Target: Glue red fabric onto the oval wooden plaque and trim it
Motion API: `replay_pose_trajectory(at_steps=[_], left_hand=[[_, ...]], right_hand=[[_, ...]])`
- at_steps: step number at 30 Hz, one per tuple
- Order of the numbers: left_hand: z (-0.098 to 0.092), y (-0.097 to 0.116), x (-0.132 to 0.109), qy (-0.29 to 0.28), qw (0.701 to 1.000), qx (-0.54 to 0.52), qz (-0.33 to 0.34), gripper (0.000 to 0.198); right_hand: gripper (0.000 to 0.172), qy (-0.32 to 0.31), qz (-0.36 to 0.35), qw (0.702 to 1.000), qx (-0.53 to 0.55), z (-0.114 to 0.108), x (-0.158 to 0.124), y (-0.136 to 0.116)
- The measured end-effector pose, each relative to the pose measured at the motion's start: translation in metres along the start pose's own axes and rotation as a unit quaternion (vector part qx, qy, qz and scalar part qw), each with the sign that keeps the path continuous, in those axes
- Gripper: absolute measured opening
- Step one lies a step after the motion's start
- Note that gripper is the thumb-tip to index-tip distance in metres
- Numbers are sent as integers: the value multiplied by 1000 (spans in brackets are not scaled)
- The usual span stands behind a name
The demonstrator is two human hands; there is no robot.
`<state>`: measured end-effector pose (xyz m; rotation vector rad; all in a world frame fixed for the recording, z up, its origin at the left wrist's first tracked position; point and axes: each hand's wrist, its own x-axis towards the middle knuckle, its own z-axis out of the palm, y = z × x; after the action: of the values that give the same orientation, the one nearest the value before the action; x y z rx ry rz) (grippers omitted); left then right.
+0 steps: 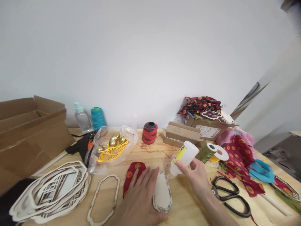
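My right hand point(196, 175) grips a white squeeze glue bottle point(184, 158) with a yellow label, tilted with its narrower end low over the table. My left hand point(142, 196) lies with its fingers stretched out, palm down, partly over a red patterned fabric piece point(133, 172). Its thumb and forefinger reach the edge of a cream scalloped plate point(162, 196) with a grey patterned rim. Left of that hand lies a thin scalloped wooden frame point(93, 200). Whether the bottle's tip touches anything is hard to see.
Stacked wooden frames point(50, 194), a glue gun point(81, 147) and a cardboard box point(30, 141) sit left. Gold bells and yellow cord fill a plastic bag point(127, 135). Red thread point(150, 133) stands centre back. Black-handled scissors point(231, 194), olive thread point(207, 153) and red cloth point(240, 153) lie right.
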<state>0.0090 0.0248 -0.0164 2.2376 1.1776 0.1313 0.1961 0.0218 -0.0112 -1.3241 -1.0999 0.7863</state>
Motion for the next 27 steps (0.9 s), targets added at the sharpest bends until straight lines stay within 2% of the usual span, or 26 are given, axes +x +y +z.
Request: replay_pose_trajectory(at_steps=[16,23,27], left_hand=[[4,-4,-2,5,1000,2,2,89],[0,1,-2,-1,1000,3,-13,88],[0,0,-1,-3,1000,2,3,90]], right_hand=[[19,-10,-40,999,-31,-1,-2,3],[16,-17,-77,993,-83,-1,-3,5],[16,-16,-89,989,-117,-3,-3,8]])
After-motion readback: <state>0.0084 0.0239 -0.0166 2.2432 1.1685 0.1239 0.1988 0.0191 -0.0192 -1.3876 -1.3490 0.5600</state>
